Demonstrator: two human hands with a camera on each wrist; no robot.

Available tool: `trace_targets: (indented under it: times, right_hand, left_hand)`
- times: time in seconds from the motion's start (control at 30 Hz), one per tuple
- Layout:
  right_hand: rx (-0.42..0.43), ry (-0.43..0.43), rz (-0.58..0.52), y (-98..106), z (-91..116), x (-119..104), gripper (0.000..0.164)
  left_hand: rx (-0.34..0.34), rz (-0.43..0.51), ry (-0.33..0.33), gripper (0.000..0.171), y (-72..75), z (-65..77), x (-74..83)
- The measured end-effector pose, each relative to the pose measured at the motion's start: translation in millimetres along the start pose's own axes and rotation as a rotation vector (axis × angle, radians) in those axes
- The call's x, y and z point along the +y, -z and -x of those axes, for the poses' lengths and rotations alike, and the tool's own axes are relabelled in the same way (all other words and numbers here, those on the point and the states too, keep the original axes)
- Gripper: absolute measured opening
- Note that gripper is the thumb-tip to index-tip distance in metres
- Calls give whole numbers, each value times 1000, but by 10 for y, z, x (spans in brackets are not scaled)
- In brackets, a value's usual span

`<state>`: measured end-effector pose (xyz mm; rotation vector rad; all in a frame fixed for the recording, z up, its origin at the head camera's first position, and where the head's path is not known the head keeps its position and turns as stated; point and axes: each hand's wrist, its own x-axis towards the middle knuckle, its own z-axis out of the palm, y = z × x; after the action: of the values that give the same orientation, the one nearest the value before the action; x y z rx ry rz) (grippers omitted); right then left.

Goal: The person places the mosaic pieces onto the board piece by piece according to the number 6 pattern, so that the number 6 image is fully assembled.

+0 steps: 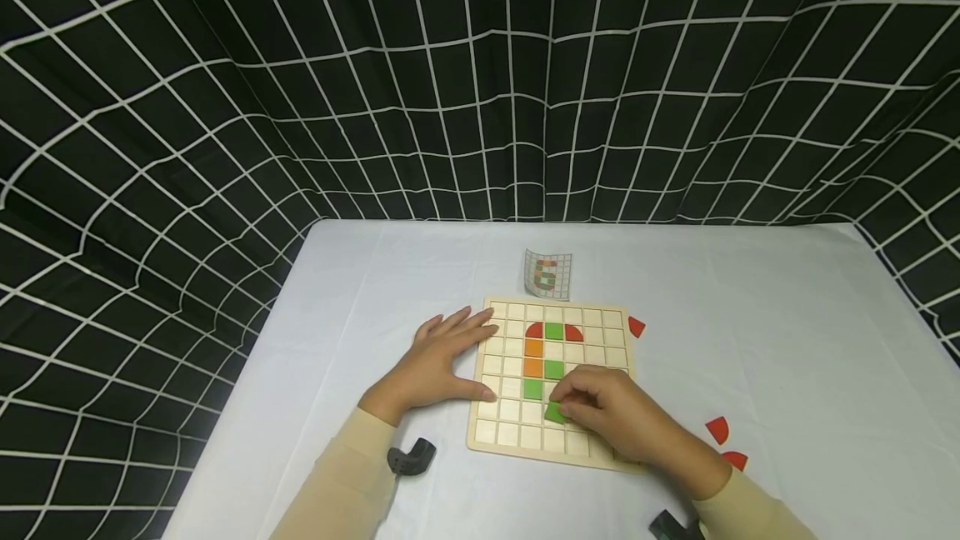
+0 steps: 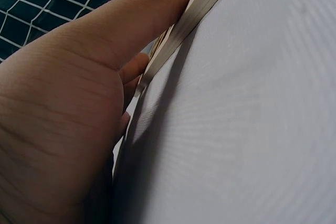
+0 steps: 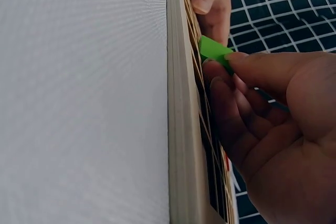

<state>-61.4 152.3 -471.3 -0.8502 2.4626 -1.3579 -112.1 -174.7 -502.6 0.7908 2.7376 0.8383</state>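
Between thumb and fingers, my right hand [image 1: 618,411] pinches a green square tile [image 1: 555,412], tilted close over the lower middle of a wooden grid board [image 1: 507,434]; the right wrist view shows the green tile [image 3: 214,50] at the fingertips. My left hand [image 1: 435,365] rests along the board's left edge, fingers spread and straight, thumb on the rim. Set in the grid are a green tile [image 1: 553,331] between two red rounded tiles [image 1: 534,330], orange tiles [image 1: 533,347] below on the left, and green tiles [image 1: 532,388] lower down.
Behind the board lies a small curved card [image 1: 548,275] printed with a coloured grid pattern. A red piece [image 1: 636,327] lies off the board's right edge; two more red pieces [image 1: 717,429] are near my right forearm. A black-and-white grid curtain [image 1: 480,107] surrounds the white table [image 1: 757,315].
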Motion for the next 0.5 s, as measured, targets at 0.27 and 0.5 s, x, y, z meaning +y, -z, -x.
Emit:
trace_targets:
  times: [0.27,0.5]
  right_hand:
    - [-17,51,13,-2,-11,-4,17]
    - [-17,36,12,-6,-4,-7,15]
  left_hand:
    - [-1,-3,-3,103,0,-2,-9]
    - [2,2,-3,103,-6,0,-12]
